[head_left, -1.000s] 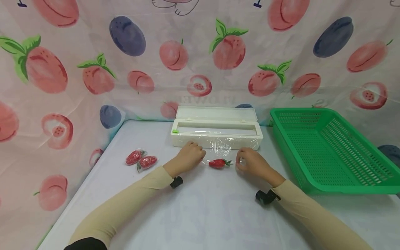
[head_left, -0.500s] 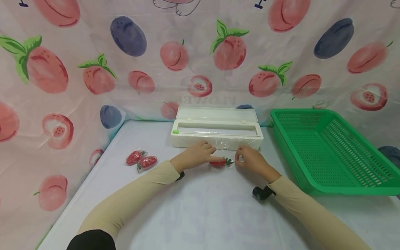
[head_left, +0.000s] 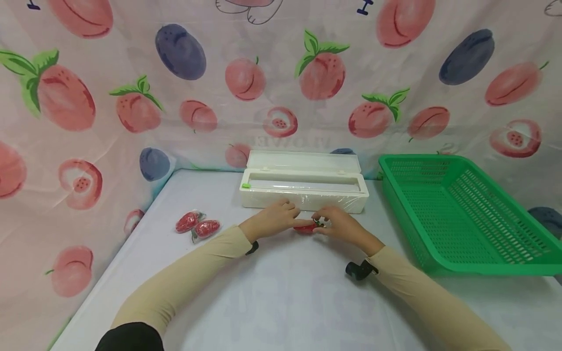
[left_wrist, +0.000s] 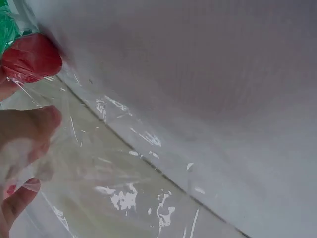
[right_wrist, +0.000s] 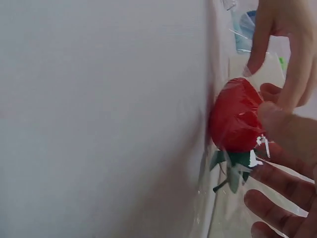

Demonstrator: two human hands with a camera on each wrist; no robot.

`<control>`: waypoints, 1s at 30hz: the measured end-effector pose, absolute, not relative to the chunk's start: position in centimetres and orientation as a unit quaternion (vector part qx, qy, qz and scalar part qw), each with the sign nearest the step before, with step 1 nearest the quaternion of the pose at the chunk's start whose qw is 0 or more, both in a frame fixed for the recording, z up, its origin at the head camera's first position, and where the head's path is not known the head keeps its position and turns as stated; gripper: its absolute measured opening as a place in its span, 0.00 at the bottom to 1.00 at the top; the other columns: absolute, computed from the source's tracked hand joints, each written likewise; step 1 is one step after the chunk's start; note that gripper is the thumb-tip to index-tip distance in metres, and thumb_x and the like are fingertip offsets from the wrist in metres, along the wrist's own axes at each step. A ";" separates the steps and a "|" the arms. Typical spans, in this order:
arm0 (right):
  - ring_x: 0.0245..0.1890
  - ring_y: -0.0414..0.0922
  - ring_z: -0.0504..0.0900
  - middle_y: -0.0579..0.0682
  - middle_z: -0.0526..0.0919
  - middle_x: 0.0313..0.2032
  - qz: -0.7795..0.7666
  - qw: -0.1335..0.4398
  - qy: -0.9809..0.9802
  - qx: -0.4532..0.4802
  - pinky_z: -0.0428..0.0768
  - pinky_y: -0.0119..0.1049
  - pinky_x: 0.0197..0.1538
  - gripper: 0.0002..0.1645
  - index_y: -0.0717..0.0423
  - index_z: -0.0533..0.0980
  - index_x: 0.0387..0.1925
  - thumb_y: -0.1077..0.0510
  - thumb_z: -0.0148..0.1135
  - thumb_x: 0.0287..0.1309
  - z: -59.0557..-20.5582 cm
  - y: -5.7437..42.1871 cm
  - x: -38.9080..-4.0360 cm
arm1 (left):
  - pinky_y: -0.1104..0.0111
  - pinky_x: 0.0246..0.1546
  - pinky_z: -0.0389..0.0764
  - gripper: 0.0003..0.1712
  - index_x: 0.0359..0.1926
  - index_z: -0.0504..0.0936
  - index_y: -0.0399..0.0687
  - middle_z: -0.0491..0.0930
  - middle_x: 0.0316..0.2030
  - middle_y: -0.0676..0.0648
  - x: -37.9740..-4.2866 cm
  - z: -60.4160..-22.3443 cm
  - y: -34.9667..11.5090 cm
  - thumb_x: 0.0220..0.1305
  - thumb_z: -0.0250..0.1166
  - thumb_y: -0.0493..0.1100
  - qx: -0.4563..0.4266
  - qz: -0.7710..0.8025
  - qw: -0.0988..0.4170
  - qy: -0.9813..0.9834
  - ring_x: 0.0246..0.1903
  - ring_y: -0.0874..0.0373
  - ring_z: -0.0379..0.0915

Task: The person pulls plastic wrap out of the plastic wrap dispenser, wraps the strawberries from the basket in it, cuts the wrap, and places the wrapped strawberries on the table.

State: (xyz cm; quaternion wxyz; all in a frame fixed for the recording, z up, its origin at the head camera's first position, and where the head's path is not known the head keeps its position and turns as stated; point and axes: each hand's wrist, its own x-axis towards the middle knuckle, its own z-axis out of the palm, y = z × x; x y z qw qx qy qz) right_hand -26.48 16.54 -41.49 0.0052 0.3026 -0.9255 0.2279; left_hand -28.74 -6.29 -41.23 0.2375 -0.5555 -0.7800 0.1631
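Note:
A red strawberry point(head_left: 304, 229) with green leaves lies under clear plastic wrap point(left_wrist: 133, 168) in front of a white wrap dispenser point(head_left: 303, 200). My left hand point(head_left: 273, 219) reaches over it from the left, a straight finger across its top. From the right, my right hand point(head_left: 344, 226) pinches the berry near its leafy end. In the right wrist view, the thumb point(right_wrist: 277, 121) presses the wrapped strawberry point(right_wrist: 235, 116) and other fingers spread behind the leaves. The left wrist view shows film stretched from the berry point(left_wrist: 32, 57) across the dispenser's front.
Two wrapped strawberries point(head_left: 197, 224) lie together on the white table point(head_left: 281, 302), left of the hands. At right stands a large green plastic basket point(head_left: 439, 258). The dispenser's lid point(head_left: 303, 161) is raised against the fruit-print curtain point(head_left: 281, 63) behind.
My left hand moved right, stretching a finger over the strawberry, then stayed there. My right hand moved left from beside the leaves onto the berry's leafy end.

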 end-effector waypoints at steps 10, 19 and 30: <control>0.40 0.44 0.78 0.48 0.85 0.38 0.157 0.016 -0.935 0.317 0.77 0.39 0.46 0.12 0.55 0.82 0.40 0.60 0.68 0.51 -42.4 15.7 -26.9 | 0.62 0.55 0.72 0.14 0.47 0.81 0.54 0.80 0.40 0.52 -27.9 -40.4 -5.6 0.63 0.60 0.52 -0.443 0.076 0.147 -0.881 0.45 0.56 0.75; 0.42 0.48 0.75 0.47 0.79 0.35 0.043 0.150 -0.905 0.395 0.73 0.43 0.48 0.13 0.51 0.81 0.39 0.57 0.70 0.48 -42.1 15.8 -26.5 | 0.65 0.47 0.71 0.14 0.38 0.84 0.54 0.80 0.36 0.53 -27.4 -41.5 -3.6 0.59 0.63 0.56 -0.398 0.101 0.107 -0.905 0.41 0.57 0.73; 0.39 0.46 0.76 0.46 0.82 0.34 -0.072 0.295 -0.801 0.517 0.74 0.44 0.51 0.17 0.51 0.78 0.37 0.50 0.72 0.45 -41.8 16.3 -27.3 | 0.64 0.44 0.72 0.13 0.38 0.84 0.52 0.81 0.35 0.52 -28.1 -41.4 -3.8 0.61 0.62 0.53 -0.360 0.012 0.046 -0.932 0.41 0.56 0.74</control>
